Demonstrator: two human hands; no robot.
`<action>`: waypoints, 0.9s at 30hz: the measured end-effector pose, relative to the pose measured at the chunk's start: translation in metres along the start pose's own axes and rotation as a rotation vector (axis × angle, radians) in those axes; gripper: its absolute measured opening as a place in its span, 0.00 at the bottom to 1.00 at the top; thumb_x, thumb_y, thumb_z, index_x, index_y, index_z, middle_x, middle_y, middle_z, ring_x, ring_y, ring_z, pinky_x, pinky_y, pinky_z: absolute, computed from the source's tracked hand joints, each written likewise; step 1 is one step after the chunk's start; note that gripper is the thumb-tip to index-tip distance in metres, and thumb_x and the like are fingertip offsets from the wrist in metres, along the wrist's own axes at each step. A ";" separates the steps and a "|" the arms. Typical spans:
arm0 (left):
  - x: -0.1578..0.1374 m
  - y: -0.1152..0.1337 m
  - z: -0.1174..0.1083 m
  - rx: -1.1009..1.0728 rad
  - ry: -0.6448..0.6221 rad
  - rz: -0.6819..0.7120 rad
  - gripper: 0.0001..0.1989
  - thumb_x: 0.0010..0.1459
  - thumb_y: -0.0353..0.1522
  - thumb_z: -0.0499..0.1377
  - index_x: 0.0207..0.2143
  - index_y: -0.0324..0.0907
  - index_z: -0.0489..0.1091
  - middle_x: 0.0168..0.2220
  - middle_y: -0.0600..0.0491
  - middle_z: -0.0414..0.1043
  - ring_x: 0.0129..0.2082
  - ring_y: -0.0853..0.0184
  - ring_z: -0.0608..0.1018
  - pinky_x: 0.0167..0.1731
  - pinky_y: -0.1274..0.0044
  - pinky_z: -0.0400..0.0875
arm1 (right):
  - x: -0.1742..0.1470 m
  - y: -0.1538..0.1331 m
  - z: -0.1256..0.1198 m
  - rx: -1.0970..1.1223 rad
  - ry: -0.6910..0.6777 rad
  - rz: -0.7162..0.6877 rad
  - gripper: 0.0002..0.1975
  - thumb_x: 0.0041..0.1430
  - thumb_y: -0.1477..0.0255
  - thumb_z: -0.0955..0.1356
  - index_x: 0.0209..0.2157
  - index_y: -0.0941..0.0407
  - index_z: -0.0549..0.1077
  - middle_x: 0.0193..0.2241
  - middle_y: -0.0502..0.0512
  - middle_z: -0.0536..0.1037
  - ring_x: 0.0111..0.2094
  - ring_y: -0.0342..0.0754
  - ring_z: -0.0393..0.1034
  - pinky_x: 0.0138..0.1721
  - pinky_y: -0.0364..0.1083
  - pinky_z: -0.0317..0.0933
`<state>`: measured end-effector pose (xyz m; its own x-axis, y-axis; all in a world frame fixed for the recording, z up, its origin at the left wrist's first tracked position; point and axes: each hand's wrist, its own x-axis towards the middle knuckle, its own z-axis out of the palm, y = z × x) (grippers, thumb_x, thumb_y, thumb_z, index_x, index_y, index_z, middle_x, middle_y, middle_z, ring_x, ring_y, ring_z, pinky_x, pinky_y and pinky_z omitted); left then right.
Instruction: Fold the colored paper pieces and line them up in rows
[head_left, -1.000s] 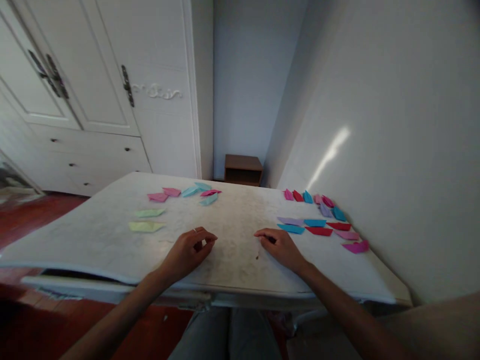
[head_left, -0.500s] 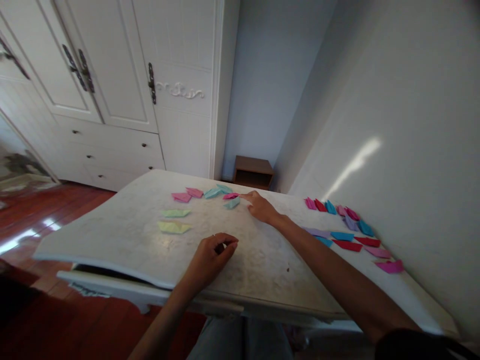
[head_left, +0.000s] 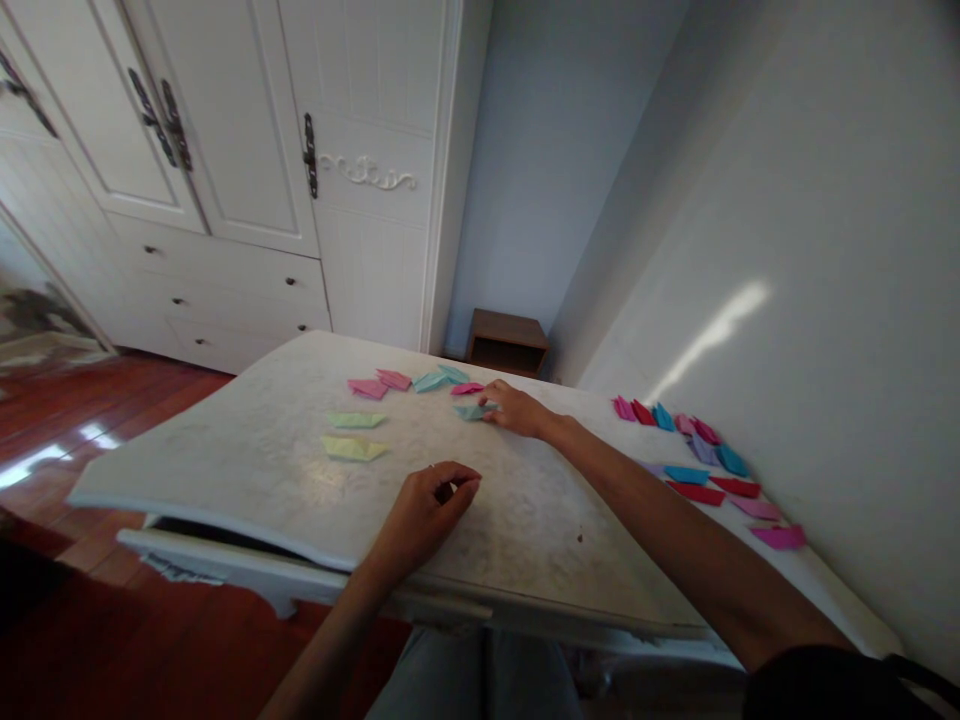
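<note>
My right hand [head_left: 516, 408] reaches to the far side of the white table, its thumb and fingers closed on the right end of a pale teal paper boat [head_left: 469, 412]. Just behind that boat lies a pink paper boat [head_left: 466, 389], close to my fingertips. Two more teal paper boats [head_left: 431, 381] overlap to the left. My left hand [head_left: 431, 508] rests near the front edge with curled fingers, thumb against fingertip, and no object shows in it. Nearer the left side lie a light green boat [head_left: 357, 420] and a yellow boat [head_left: 352, 448].
Two pink paper boats [head_left: 367, 388] lie at the far left of the group. Along the wall on the right stand several red, blue, pink and purple boats [head_left: 694, 492]. The table's drawer [head_left: 225, 560] juts out at front left. A brown box-shaped cabinet [head_left: 508, 328] stands beyond the table.
My right hand has shifted from the pink boat to the pale teal boat in front of it and taken hold of its right end. My left hand stays put; the view has tilted slightly.
</note>
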<state>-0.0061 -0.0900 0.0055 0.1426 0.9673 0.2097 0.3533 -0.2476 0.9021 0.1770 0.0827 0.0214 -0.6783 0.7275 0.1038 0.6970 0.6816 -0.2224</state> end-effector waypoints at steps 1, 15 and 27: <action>0.000 0.000 0.000 -0.005 0.000 -0.004 0.13 0.57 0.37 0.56 0.34 0.39 0.76 0.28 0.52 0.76 0.24 0.69 0.73 0.25 0.80 0.65 | -0.004 -0.002 -0.002 0.003 0.011 -0.018 0.11 0.56 0.76 0.69 0.42 0.58 0.72 0.47 0.59 0.70 0.45 0.49 0.68 0.45 0.46 0.59; 0.002 -0.004 0.002 -0.103 0.017 -0.074 0.15 0.55 0.41 0.58 0.35 0.38 0.75 0.23 0.55 0.70 0.20 0.72 0.69 0.21 0.80 0.62 | -0.069 -0.029 0.002 0.194 0.300 0.000 0.04 0.57 0.73 0.69 0.35 0.55 0.70 0.30 0.48 0.76 0.23 0.41 0.66 0.28 0.40 0.56; 0.000 0.004 0.001 -0.127 0.086 -0.036 0.17 0.51 0.43 0.63 0.35 0.38 0.77 0.19 0.57 0.68 0.18 0.74 0.67 0.18 0.82 0.59 | -0.109 -0.069 -0.010 0.520 0.230 -0.116 0.06 0.57 0.69 0.70 0.35 0.56 0.77 0.28 0.50 0.78 0.21 0.38 0.61 0.25 0.40 0.55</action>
<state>-0.0038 -0.0907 0.0090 0.0505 0.9779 0.2030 0.2360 -0.2092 0.9490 0.2046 -0.0429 0.0350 -0.6346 0.6885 0.3512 0.3757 0.6719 -0.6383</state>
